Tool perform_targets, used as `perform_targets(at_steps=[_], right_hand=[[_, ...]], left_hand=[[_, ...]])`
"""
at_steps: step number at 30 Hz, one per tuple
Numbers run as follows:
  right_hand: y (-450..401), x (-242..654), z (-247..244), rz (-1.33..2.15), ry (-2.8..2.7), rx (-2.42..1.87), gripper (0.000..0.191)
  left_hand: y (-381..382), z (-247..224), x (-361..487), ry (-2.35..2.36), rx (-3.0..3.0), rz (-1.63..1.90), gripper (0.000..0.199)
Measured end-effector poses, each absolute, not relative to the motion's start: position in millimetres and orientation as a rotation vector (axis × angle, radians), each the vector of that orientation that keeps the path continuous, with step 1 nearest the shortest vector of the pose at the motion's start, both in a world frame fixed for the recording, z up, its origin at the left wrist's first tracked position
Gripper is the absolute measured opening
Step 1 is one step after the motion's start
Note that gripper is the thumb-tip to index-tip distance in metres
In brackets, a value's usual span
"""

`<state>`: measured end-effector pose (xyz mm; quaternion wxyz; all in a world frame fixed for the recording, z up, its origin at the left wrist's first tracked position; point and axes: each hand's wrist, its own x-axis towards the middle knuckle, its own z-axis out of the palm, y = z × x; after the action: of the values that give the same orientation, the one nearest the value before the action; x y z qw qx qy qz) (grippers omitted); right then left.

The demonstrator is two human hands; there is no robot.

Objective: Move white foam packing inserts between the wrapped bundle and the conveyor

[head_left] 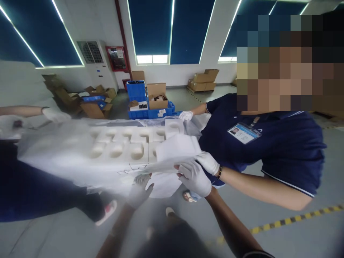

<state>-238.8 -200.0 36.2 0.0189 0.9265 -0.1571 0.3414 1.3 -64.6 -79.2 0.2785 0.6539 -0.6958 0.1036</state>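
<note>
A large clear plastic bag (61, 157) holding white foam trays (126, 145) with round hollows is held up above the floor by several people. My right hand (195, 177), in a white glove, grips the bag's near edge by a foam block (177, 147). Under the plastic, my gloved left hand (139, 190) presses up against the bag's underside with fingers spread. A co-worker in a dark blue shirt on the right holds the same edge with one gloved hand (208, 162) and the far corner with the other (186, 115).
Another person on the left, in dark clothes, holds the bag's far left side with a gloved hand (55, 115). Blue crates (139, 96) and cardboard boxes (94, 105) stand behind on the grey floor. A yellow-black floor stripe (295, 218) runs at the right.
</note>
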Motion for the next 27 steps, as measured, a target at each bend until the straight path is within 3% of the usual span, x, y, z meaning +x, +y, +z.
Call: perform_targets(at_steps=[3,7,12,17,21,25,27], right_hand=[[-205,-250,48,1.067,-0.604,2.718,0.029],[-231,-234,43,0.651,-0.822,2.823,0.054],[-262,-181,9,0.479,-0.708,2.966,0.073],[-281,-146,-2,0.567,-0.626,2.972,0.071],[-283,-148,24,0.702,-0.772,2.9,0.059],[-278,-169,54,0.818,-0.864,2.855,0.052],[-275,-179,58,0.845,-0.838,2.867,0.052]], left_hand=[[-66,-62,-2,-1.793,1.814,0.373,0.043],[-85,-37,0,-1.781,1.953,0.412,0.057],[-105,-46,-4,-1.866,2.137,0.238,0.042],[-87,-72,-17,-1.852,2.019,0.035,0.026],[-86,-54,-1,-1.514,1.981,0.234,0.022],[-124,-12,47,-1.138,2.352,0.449,0.049],[-146,1,67,-1.122,2.516,0.379,0.06]])
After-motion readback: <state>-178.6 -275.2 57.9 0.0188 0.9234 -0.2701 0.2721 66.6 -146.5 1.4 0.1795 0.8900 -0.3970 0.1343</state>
